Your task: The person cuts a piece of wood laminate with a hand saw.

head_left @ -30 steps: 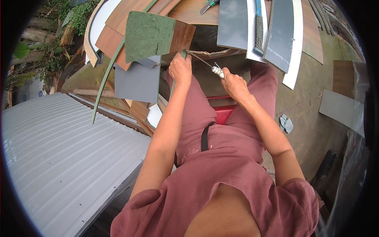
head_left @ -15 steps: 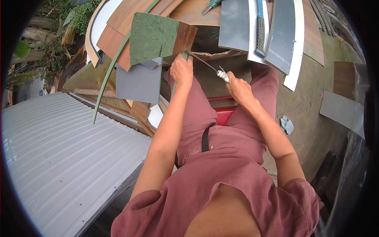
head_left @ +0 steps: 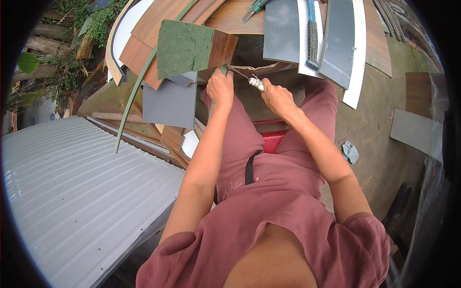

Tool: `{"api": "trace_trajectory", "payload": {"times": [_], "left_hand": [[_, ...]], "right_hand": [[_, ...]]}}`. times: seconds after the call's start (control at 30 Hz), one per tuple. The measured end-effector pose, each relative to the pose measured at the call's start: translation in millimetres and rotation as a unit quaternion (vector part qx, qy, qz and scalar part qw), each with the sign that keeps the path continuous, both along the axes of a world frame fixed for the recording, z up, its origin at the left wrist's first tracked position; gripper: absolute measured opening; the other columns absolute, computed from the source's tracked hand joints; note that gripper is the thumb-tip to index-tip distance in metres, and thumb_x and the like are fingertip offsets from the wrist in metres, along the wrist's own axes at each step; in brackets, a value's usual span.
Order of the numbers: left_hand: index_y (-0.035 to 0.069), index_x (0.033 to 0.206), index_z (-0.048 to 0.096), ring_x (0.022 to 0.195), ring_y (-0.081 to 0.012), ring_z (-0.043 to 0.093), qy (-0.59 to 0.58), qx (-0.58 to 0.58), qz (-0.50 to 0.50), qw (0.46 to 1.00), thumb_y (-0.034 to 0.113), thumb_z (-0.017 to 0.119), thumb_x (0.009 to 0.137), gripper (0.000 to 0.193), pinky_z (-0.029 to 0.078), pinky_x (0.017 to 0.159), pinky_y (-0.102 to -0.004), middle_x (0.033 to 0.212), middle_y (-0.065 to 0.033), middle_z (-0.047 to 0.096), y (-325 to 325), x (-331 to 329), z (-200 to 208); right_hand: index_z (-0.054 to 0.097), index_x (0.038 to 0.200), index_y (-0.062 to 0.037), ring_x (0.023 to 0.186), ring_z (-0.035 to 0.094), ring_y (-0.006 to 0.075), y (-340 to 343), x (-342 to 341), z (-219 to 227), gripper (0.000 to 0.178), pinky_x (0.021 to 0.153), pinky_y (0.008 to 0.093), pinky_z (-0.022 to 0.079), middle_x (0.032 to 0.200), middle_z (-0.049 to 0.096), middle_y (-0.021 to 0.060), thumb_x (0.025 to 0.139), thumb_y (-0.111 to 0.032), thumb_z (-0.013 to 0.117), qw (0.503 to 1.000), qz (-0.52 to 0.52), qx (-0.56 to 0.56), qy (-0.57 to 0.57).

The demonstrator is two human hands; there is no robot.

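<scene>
Mauve clothing point(head_left: 269, 201) covers the person's lap, with a red seat point(head_left: 272, 140) visible between the thighs. Left hand point(head_left: 220, 88) is closed around a narrow green strip point(head_left: 224, 70), above the left knee. Right hand point(head_left: 280, 100) grips a white-handled tool point(head_left: 256, 84); its thin shaft points toward the left hand, contact with the strip unconfirmed. Just beyond sits a green-faced board point(head_left: 185, 50). Farther out, a blue-and-black handle point(head_left: 312, 43) lies near a dark grey panel point(head_left: 338, 53); a green-handled cutter point(head_left: 255, 9) rests on wood-grain sheeting point(head_left: 235, 21).
</scene>
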State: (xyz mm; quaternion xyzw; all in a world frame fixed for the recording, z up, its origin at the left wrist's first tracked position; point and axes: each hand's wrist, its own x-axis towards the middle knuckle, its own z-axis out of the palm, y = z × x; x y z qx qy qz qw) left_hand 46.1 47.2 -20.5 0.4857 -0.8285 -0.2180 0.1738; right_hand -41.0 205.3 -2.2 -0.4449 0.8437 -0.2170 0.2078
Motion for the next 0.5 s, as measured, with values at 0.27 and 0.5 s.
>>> {"api": "trace_trajectory", "payload": {"times": [0.27,0.5], "left_hand": [[0.000,0.090,0.064,0.083,-0.0435,0.062,-0.007,-0.008,0.011,1.000,0.030,0.056,0.080,0.032,0.047,0.077,-0.0493,0.082,-0.0255,0.064,-1.7,-0.6,0.8],[0.000,0.090,0.064,0.082,-0.0437,0.061,-0.012,0.009,0.014,1.000,0.030,0.057,0.080,0.032,0.048,0.076,-0.0488,0.082,-0.0258,0.064,1.1,-2.0,-1.0]], "right_hand": [[0.044,0.092,-0.0009,0.071,0.063,0.0425,8.3,-2.4,1.3,0.017,0.063,0.0522,0.050,0.070,0.062,0.0250,0.086,-0.014,0.052,1.000,-0.002,-0.003,0.014],[0.047,0.094,0.0007,0.071,0.063,0.0418,-41.3,-0.8,2.2,0.017,0.064,0.0519,0.050,0.071,0.063,0.0248,0.087,-0.015,0.051,0.999,0.005,-0.040,0.009]]}}
